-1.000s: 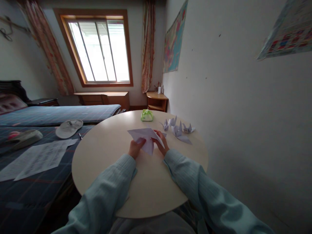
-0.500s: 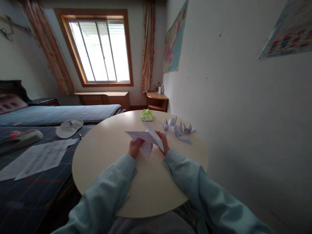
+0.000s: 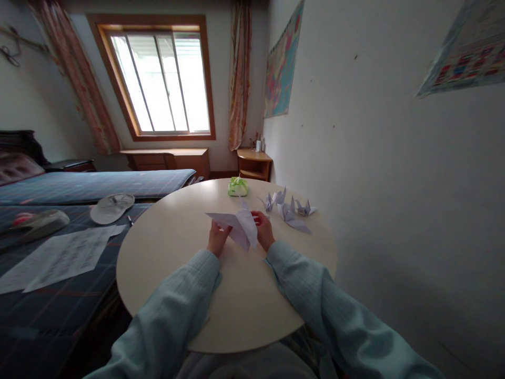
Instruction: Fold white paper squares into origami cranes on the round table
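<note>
A piece of folded white paper (image 3: 238, 227) with pointed flaps is held above the round table (image 3: 165, 263). My left hand (image 3: 218, 239) pinches its left part, thumb on the near side. On the other side my right hand (image 3: 263, 230) has its fingers closed at the right edge of the paper; the fingertips are partly hidden behind it. Several folded paper cranes (image 3: 290, 212) stand on the table beyond my right hand.
A green tissue pack (image 3: 238, 187) sits near the table's far edge. Left of the table, a bed (image 3: 90, 273) bears printed sheets (image 3: 71, 255), a pale cap (image 3: 112, 208) and a pen (image 3: 130, 220). A white wall (image 3: 394, 210) runs along the right.
The folded paper has turned and its flaps have drawn closer together. The right hand's fingers have shifted to its edge. The left hand keeps its grip.
</note>
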A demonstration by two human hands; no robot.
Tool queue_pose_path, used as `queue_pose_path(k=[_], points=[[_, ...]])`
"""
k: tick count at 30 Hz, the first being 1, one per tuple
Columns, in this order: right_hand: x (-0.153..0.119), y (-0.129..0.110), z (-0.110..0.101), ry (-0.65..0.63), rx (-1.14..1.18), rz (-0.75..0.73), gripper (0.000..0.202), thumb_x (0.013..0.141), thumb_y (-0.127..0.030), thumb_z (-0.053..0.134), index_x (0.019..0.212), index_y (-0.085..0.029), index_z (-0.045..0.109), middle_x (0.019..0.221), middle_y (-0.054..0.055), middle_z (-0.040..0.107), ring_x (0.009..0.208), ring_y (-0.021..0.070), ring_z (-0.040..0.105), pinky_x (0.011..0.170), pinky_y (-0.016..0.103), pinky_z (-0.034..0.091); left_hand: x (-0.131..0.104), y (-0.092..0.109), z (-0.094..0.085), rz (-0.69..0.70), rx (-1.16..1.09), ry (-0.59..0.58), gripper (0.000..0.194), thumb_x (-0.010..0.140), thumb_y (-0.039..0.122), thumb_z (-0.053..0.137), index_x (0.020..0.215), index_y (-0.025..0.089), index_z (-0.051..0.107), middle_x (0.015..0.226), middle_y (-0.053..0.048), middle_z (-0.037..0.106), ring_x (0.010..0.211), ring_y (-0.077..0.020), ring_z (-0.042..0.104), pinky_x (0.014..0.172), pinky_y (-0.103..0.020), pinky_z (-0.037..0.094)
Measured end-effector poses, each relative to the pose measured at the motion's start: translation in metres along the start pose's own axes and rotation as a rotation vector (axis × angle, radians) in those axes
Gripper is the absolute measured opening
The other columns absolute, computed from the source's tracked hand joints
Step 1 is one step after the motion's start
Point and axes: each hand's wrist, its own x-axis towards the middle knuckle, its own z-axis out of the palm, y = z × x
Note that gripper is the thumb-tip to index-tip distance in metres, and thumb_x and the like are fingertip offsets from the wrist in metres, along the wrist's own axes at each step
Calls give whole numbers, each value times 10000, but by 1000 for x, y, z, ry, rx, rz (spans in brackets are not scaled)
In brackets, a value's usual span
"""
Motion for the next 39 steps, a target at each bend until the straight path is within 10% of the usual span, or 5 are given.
queue_pose_path(k=[6,12,24,39], points=[[0,-2,-1,61,-44,-9,269,586,-245,533,845,-176,521,869,46,571,652,121,509,554,251,441,-2,21,-10,415,568,329,828,569,321,659,1253,131,233,1266,-180,312,1184,-279,268,975,-430,203],[-5,-7,-1,32,-73,-18,272,585,-257,552,844,-179,524,880,48,566,647,121,510,533,244,438,-15,38,-2,615,782,94,700,655,239,575,1270,164,251,1323,-137,268,1228,-253,209,1005,-396,144],[-6,-6,1,-114,18,17,278,570,-286,568,826,-184,532,868,43,573,604,109,516,498,234,441,-18,37,-3,723,736,-137,495,673,53,386,1141,205,438,1144,-65,498,1072,-185,423,939,-351,290],[-3,0,1,-56,-138,3,244,594,-301,577,813,-194,564,780,5,593,583,101,528,490,205,417,-17,32,-5,578,543,-5,494,521,-50,319,870,191,573,917,-36,552,907,-155,496,797,-261,402]])
